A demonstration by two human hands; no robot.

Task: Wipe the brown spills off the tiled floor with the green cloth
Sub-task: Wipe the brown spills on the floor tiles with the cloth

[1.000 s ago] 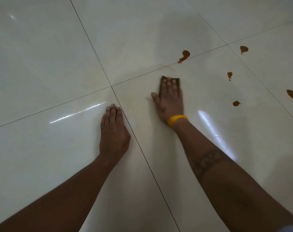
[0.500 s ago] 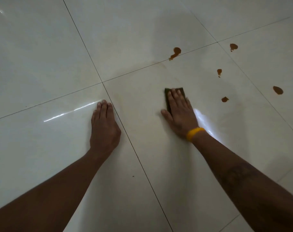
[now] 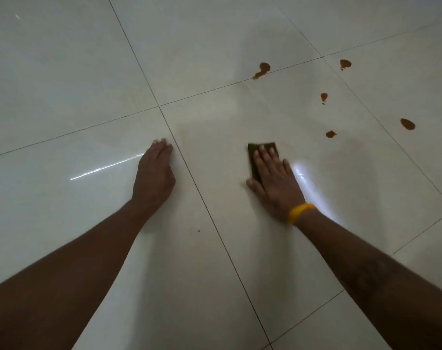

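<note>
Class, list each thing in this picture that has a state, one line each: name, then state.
left hand: flat on the floor, fingers straight
right hand: pressing the cloth, fingers straight
green cloth: flat under the right hand
brown spills: five, unwiped
tiled floor: glossy
yellow wristband: on right wrist

Nothing to read here: no text, label, brand, number or sign shows anywhere on this floor [image 3: 63, 72].
</note>
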